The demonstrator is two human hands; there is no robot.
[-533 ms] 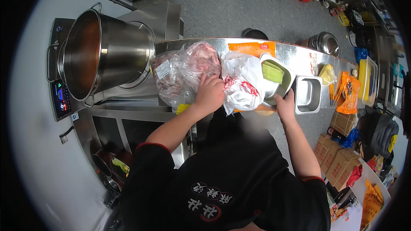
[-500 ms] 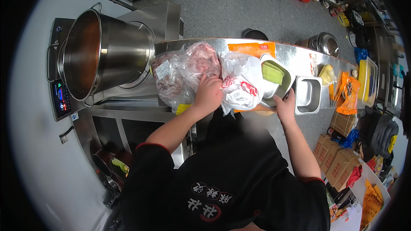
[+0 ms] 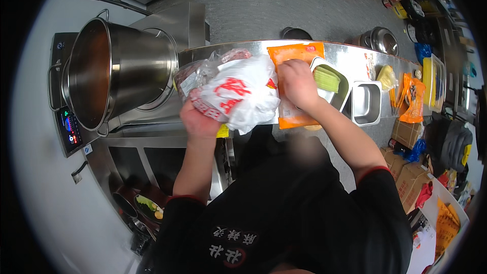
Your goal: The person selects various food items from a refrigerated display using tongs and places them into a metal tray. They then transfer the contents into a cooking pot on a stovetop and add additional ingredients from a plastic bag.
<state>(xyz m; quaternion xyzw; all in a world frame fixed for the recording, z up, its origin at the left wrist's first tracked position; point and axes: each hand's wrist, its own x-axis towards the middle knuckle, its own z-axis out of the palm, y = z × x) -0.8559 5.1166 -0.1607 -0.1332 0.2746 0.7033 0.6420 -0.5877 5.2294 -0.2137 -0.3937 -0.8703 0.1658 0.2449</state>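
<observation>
White plastic bag (image 3: pixel 243 91), clasped by the left hand (image 3: pixel 199 118), has shifted left over the bagged meat (image 3: pixel 236 54), exposing more orange packet (image 3: pixel 295 52) on the tabletop (image 3: pixel 352 57); the right hand (image 3: pixel 298 83) curls there, grip unclear.

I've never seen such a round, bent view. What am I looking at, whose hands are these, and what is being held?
There is no machine here, just a person's bare hands. A wide fisheye camera on their head looks down, which bends straight edges. The left hand holds a white plastic bag with red printing. The right hand is at the orange plastic packaging; whether it grips is unclear. Also on the metal counter are a clear plastic bag of meat, a steel pan holding pale green pieces, and another rectangular steel pan.
</observation>
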